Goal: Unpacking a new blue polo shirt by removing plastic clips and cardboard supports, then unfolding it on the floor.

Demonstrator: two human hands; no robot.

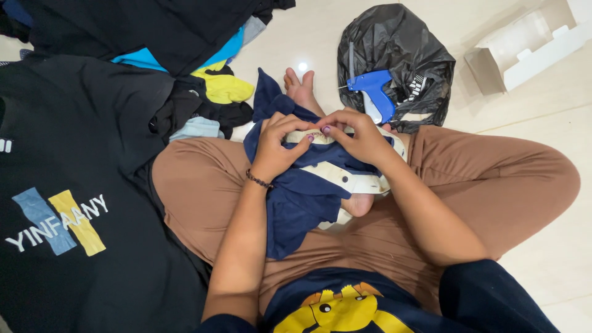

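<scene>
- Your left hand point(275, 147) and right hand point(359, 135) are close together over your lap, fingertips nearly meeting, both pinching the cream collar band of a navy blue cloth garment point(302, 203).
- The garment lies bunched across your crossed legs in tan trousers point(493, 185), and a beaded bracelet point(259, 180) circles your left wrist.
- A blue plastic tagging gun point(373, 92) rests on a crumpled black plastic bag point(401, 43) just beyond your right hand.
- A pile of dark shirts point(80, 154) with yellow and light blue pieces lies to your left.
- An open white cardboard box point(524, 46) sits on the pale tiled floor point(555, 117), far right.
</scene>
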